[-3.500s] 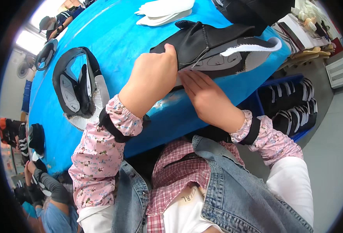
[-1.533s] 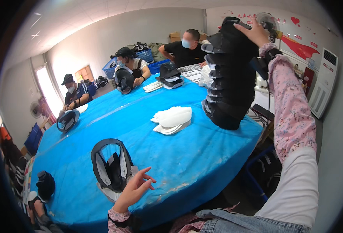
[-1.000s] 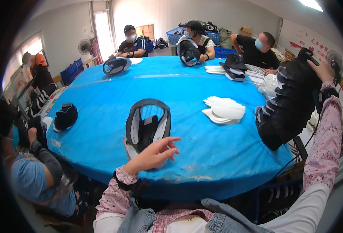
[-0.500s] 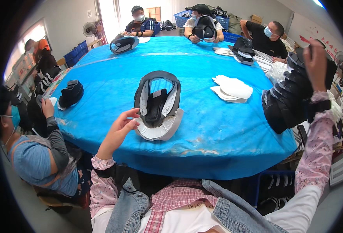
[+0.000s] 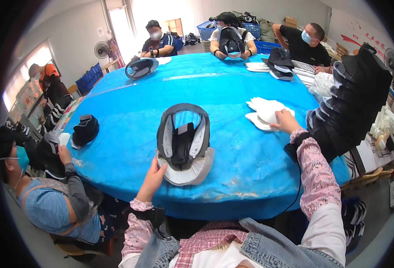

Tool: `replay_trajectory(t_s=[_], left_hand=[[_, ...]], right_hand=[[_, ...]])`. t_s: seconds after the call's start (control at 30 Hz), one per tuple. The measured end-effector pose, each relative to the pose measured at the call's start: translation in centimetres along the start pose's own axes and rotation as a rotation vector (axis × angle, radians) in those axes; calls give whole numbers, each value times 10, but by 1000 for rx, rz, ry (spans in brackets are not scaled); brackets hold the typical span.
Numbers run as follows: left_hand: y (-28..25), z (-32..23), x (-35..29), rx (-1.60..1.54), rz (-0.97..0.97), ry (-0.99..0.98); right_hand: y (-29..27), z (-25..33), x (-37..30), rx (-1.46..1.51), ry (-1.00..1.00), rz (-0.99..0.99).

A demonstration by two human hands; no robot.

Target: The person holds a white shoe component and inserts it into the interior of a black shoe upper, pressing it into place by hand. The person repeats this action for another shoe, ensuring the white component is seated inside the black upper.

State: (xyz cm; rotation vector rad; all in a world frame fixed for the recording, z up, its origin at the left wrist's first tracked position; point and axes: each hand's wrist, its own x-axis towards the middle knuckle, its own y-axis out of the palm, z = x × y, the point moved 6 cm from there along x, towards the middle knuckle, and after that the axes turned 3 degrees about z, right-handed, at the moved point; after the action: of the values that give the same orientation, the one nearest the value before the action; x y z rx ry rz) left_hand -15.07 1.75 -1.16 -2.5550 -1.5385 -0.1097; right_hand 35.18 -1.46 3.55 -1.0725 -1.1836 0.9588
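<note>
Head view: left fingers [image 5: 154,168] pinch the black-grey upper [image 5: 183,145], frame centre; right fingers [image 5: 279,117], hold unclear, touch white inserts [image 5: 262,110]: separate by edges.

A workshop: co-workers [image 5: 49,203] line the far and left edges of a blue-covered desk [image 5: 116,107], two holding black padded pieces [image 5: 231,41]; white cut-outs [image 5: 265,109] lie in piles on it, a tall black stack [image 5: 358,100] at its right edge, blue crates [image 5: 206,32] beyond.

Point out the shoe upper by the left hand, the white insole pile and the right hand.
Shoe upper [image 5: 183,142]: head view, black tongue.
White insole pile [image 5: 266,111]: head view, top piece.
Right hand [image 5: 288,122]: head view, its back.
</note>
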Motion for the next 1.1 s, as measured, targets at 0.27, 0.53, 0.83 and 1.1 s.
replay_trajectory(t_s=[0.27, 0.53, 0.83, 1.1], left_hand=[[62, -13, 21, -101, 272, -129], [82, -24, 11, -138, 415, -138], [87, -32, -13, 63, 342, -197], [69, -43, -2, 315, 465, 15]], right_hand=[[-2, -5, -6, -17, -27, -104], [1, -8, -19, 45, 22, -145], [-4, 1, -29, 212, 165, -64], [-40, 126, -35, 1115, -112, 192]])
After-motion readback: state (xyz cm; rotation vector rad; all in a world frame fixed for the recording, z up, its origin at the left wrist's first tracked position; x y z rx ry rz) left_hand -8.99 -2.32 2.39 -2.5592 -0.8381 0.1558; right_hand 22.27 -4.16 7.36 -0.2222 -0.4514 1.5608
